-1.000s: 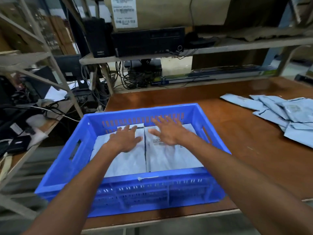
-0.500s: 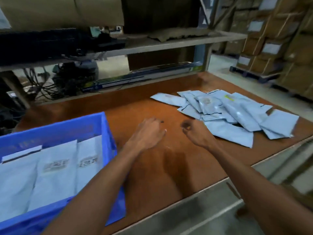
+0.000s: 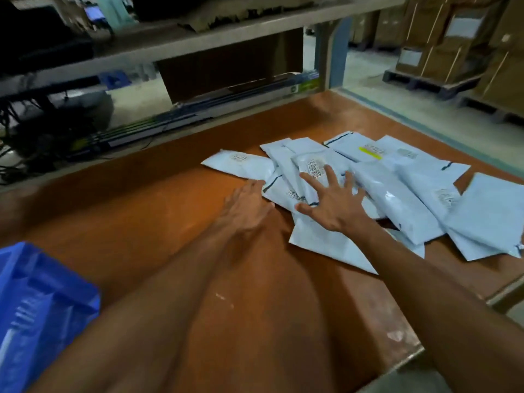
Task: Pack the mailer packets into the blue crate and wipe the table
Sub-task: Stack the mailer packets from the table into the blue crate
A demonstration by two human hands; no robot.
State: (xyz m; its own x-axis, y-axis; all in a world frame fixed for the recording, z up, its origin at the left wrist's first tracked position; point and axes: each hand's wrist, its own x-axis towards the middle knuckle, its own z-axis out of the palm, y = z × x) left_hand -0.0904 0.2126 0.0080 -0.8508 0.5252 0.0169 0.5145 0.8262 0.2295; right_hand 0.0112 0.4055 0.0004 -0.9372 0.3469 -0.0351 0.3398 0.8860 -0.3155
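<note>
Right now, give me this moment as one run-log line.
phase: gathering | left hand: touching edge of mailer packets | right hand: spread flat on top of them | blue crate: lower left, apart from packets

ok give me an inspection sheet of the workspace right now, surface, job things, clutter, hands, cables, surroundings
surface: brown wooden table, pale scuffs near the front edge
job's things: pale mailer packets piled overlapping on the table's right; blue crate at the left, only a corner in view
clutter: nothing seen
grippers: left hand touches the pile's near-left edge; right hand spread flat on top of the pile
cables: dark cables tangled behind the table, left
surroundings: shelf over the table's back; cardboard boxes stacked at the right
</note>
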